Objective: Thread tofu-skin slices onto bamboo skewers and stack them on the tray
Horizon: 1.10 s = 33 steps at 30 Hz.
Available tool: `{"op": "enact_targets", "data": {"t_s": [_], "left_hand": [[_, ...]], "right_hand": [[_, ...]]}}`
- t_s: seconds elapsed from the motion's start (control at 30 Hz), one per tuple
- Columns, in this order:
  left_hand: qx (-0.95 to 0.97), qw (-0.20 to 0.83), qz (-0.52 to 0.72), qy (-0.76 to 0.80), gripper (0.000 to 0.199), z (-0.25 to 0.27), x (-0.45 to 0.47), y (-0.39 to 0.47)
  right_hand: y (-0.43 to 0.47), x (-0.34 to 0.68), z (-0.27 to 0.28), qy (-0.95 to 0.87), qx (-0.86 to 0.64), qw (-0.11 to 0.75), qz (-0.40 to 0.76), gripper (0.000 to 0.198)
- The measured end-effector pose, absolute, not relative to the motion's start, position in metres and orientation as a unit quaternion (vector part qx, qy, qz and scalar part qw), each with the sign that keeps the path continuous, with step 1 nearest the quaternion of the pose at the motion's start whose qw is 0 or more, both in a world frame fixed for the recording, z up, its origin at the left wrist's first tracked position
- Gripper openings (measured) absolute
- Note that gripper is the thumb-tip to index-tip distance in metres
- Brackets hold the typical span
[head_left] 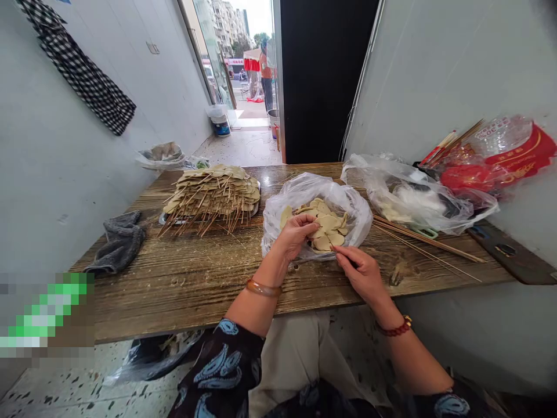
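Over an open clear plastic bag point(278, 200) of thin pale-yellow slices point(322, 209), which look like potato, both my hands are at work. My left hand point(299, 231) pinches the edge of one slice point(328, 223). Close beside it, lower right, my right hand point(360, 271) has its fingers closed on a thin bamboo skewer point(332, 248), whose tip end is at the slices; most of it is hidden by the hand. To the left, a large pile of skewered slices point(213, 188) lies on a tray point(162, 219), sticks pointing toward me.
Loose bamboo skewers point(429, 247) lie right of the bag. Behind them is another plastic bag point(413, 200) with mixed contents, near red packaging point(500, 165). A dark cleaver-like object point(511, 252) rests at the right edge. A grey cloth point(119, 241) lies on the left of the wooden table point(195, 290).
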<state>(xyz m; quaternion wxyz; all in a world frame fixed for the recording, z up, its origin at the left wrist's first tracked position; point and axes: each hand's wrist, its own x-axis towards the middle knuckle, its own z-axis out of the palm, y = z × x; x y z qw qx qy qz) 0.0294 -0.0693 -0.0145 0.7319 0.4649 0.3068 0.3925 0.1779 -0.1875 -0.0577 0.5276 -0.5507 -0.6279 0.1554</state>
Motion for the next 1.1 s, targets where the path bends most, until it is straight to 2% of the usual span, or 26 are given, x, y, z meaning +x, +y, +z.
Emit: {"op": "enact_targets", "data": {"t_s": [0.47, 1.1], "left_hand": [[0.451, 0.751, 0.387, 0.287, 0.031, -0.0208, 0.0308, -0.0668], [0.510, 0.725, 0.361, 0.290, 0.029, -0.0190, 0.0343, -0.0737]], "right_hand": [[-0.1869, 0.1788, -0.0598, -0.635, -0.540, 0.529, 0.161, 0.025], [-0.1895, 0.1785, -0.0543, -0.597, -0.583, 0.522, 0.173, 0.022]]}}
